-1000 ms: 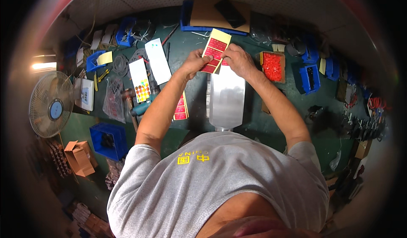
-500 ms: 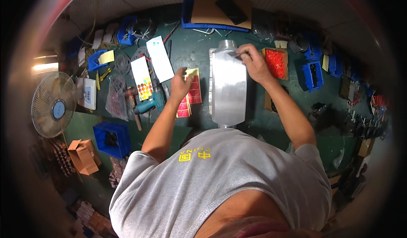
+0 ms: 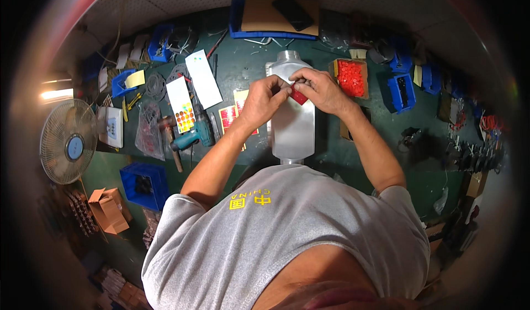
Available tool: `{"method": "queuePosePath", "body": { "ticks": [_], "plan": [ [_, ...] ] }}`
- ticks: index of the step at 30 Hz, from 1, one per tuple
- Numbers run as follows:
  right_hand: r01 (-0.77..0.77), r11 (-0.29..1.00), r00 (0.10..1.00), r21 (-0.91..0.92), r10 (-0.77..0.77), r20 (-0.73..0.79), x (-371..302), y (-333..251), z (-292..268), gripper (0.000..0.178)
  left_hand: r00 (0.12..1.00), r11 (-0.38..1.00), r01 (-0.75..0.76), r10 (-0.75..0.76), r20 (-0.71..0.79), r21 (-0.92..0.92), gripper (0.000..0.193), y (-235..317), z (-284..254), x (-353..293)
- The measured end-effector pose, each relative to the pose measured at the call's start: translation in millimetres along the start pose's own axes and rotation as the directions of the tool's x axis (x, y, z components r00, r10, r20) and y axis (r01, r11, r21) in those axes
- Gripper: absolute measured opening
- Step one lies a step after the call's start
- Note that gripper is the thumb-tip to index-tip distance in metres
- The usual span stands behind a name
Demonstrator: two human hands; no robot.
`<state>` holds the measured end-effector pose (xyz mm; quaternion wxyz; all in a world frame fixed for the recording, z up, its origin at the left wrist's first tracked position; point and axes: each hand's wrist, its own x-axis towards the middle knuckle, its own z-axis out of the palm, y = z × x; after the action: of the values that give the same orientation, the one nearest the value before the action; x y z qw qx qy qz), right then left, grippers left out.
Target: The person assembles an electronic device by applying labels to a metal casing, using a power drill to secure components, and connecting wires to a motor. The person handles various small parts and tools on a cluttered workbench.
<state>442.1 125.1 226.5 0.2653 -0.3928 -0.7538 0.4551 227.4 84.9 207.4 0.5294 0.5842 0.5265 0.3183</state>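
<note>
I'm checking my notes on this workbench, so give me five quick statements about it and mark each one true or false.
1. The left hand and right hand meet at a red label over the metal body. True.
2. The cordless drill lies to the right of the metal body. False: the drill lies to its left.
3. A box of small red pieces is to the right of the metal body. True.
4. The black phone lies directly on the green tabletop. False: the phone rests on a sheet of cardboard.
5. The fan is at the far right. False: the fan is at the left.
</note>
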Motion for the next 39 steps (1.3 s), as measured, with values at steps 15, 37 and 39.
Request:
{"method": "queuePosePath", "body": {
  "ticks": [15, 37, 39],
  "plan": [
    [-0.351, 0.605, 0.818, 0.715, 0.570, -0.080, -29.4, 40.7, 38.1, 0.011, 0.944, 0.904, 0.148, -0.250, -0.214, -0.401, 0.018, -42.5, 21.9, 3.5],
    [-0.291, 0.887, 0.722, 0.358, 0.449, -0.526, 7.6, 101.5, 56.5, 0.019, 0.885, 0.999, 0.010, 0.007, -0.465, 0.033, 0.014, -54.4, 36.6, 46.6],
    [-0.288, 0.886, 0.704, 0.363, 0.453, -0.547, 8.6, 103.0, 57.5, 0.022, 0.873, 0.998, -0.009, 0.035, -0.487, 0.057, 0.023, -47.2, 38.9, 45.7]
  ]
}}
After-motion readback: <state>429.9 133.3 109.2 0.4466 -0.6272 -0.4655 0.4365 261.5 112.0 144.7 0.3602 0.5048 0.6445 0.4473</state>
